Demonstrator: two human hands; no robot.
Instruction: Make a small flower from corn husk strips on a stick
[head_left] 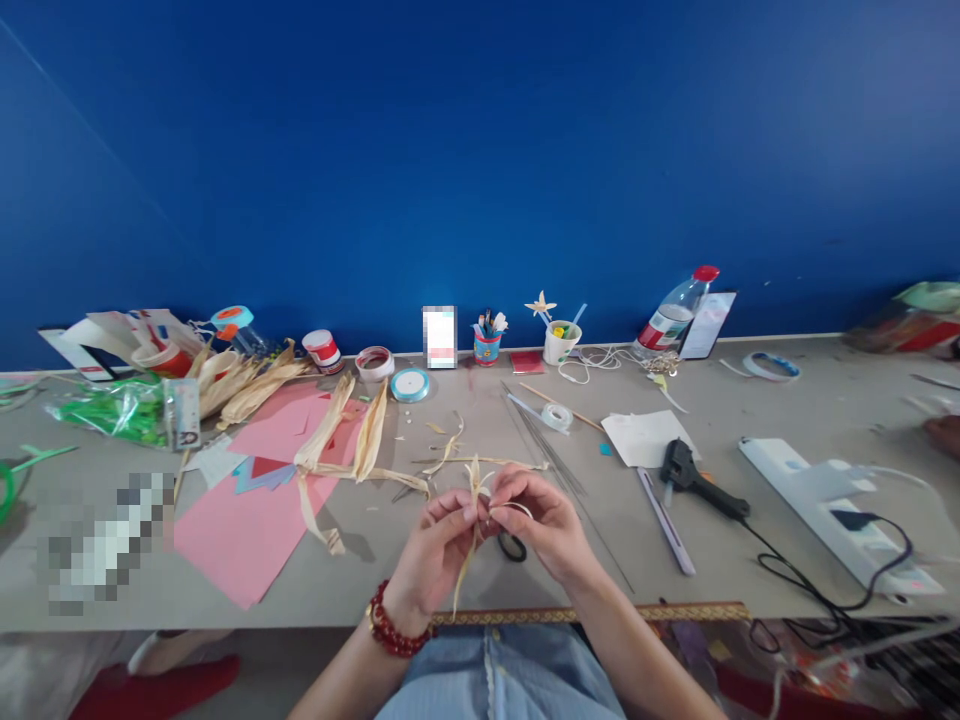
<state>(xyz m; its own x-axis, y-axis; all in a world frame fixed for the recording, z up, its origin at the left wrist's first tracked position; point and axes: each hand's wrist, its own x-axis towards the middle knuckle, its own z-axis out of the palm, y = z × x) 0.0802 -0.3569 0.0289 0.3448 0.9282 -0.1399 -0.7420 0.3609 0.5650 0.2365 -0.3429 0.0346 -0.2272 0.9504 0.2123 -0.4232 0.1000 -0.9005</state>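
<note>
Above the table's near edge, fingers hide much of the pale husk strip [475,478]; its loose end hangs down. The left hand [448,522] pinches it, fingertips closed. The right hand [534,517] meets it, thumb and finger nearly together around a thin strand [517,506].

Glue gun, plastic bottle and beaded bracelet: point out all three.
Glue gun [716,493]: head view, on its black handle.
Plastic bottle [706,273]: head view, on its red cap.
Beaded bracelet [397,640]: head view, on the dark red beads at its front.
</note>
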